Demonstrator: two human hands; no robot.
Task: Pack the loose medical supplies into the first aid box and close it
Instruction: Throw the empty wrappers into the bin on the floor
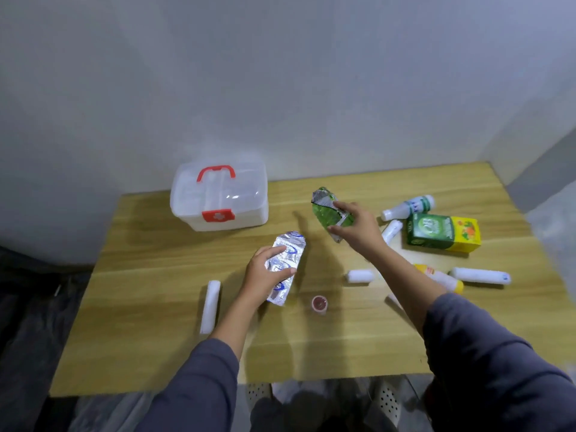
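The white first aid box (pixel 190 210) with a red handle and red latch stands shut at the table's back left. My left hand (pixel 265 272) grips a silver blister pack (pixel 291 247) above the table's middle. My right hand (pixel 358 227) holds a green and silver blister pack (pixel 325 208) up, right of the box. Loose on the table lie white gauze rolls (pixel 210 305) (pixel 360 275) (pixel 481 275) (pixel 392 230), a white bottle (pixel 408 208), a green and yellow carton (pixel 442 232), a yellow and white tube (pixel 442 277) and a small red-lidded jar (pixel 319 304).
The wooden table (pixel 156 275) stands against a grey wall, with its front edge near my body. Most loose supplies crowd the right side. A perforated white stool (pixel 389 400) shows below the front edge.
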